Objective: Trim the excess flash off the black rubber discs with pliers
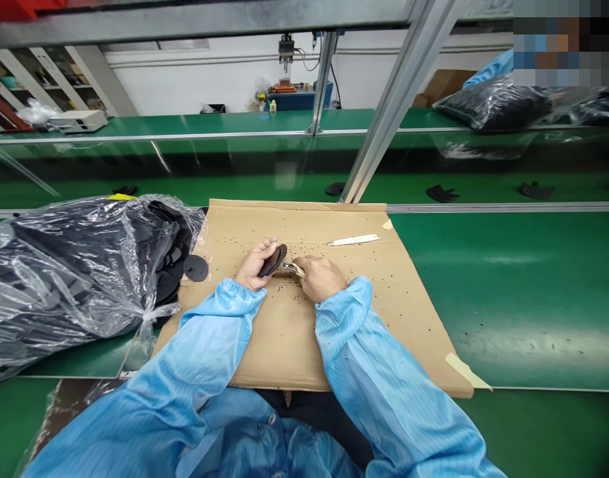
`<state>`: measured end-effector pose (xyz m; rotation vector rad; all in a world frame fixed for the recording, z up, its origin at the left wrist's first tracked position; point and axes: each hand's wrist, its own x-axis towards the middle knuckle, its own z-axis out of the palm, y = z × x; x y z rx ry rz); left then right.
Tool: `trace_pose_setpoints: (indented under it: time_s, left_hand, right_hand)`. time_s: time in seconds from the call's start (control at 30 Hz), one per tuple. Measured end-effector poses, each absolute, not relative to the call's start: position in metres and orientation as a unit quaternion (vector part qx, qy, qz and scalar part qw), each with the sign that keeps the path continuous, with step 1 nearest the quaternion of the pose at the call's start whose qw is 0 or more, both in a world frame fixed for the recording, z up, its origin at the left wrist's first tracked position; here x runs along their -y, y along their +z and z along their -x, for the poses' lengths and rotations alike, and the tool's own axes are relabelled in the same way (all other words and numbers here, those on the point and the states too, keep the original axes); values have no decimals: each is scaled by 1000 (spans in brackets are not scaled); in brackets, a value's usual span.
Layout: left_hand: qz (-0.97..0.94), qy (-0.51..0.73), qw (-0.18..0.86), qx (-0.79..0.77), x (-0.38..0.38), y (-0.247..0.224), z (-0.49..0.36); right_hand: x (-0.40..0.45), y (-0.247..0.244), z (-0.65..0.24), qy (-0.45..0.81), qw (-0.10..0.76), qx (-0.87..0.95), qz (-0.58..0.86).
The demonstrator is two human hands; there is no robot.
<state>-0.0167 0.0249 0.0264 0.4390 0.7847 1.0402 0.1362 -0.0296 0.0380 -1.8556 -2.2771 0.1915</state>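
My left hand (253, 264) grips a dark rubber-like disc (273, 260), seen nearly edge-on and tilted. My right hand (320, 279) closes around a small metal-tipped tool (289, 267), whose tip touches the disc's edge. Most of the tool's handle is hidden in that hand. Both hands sit above a sheet of brown cardboard (294, 338) strewn with black crumbs. A white-handled knife (352, 240) lies on the cardboard beyond my right hand, not touching it. Another black disc (196, 267) rests at the cardboard's left edge.
A clear plastic bag (70, 279) full of black parts slumps against the cardboard's left side. The cardboard lies on a green workbench (513, 279). Aluminium rails (398, 99) and a transparent panel stand ahead, with black pieces (442, 193) on the green surface beyond.
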Motion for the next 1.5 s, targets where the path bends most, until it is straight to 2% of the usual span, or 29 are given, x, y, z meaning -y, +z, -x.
trace_pose_setpoints:
  time_s: [0.1, 0.2, 0.43, 0.53, 0.6, 0.73, 0.93, 1.07, 1.23, 1.33, 1.4, 1.5]
  left_hand:
    - [-200, 480, 773, -364, -26, 25, 18]
    - [-195, 481, 779, -353, -28, 23, 19]
    - [-164, 540, 755, -332, -33, 18, 17]
    - [-181, 540, 755, -326, -33, 15, 14]
    - [-204, 532, 752, -333, -31, 13, 13]
    - [-330, 535, 679, -380, -23, 9, 11]
    - [-679, 383, 399, -483, -31, 26, 7]
    - [-765, 340, 211, -504, -80, 64, 19]
    - [-786, 287, -40, -546, -168, 95, 56]
    - [-800, 189, -72, -565, -198, 84, 59]
    - [-800, 161, -43, -576, -206, 69, 41]
    - [-792, 183, 28, -583, -211, 46, -7]
  right_hand:
    - [30, 35, -135, 77, 103, 760, 638]
    - [28, 28, -134, 95, 148, 754, 633]
    - [14, 7, -142, 122, 387, 658, 634]
    - [12, 4, -141, 179, 494, 612, 591]
    - [11, 2, -139, 226, 537, 591, 558]
    - [8, -4, -136, 274, 551, 576, 538]
    - [-1, -12, -140, 212, 585, 546, 561]
    - [-3, -12, -138, 152, 602, 554, 555]
    - [-1, -11, -135, 93, 578, 611, 533]
    - [-1, -10, -134, 89, 576, 605, 542]
    - [-1, -10, -133, 87, 586, 591, 547]
    - [-2, -8, -132, 83, 604, 572, 549]
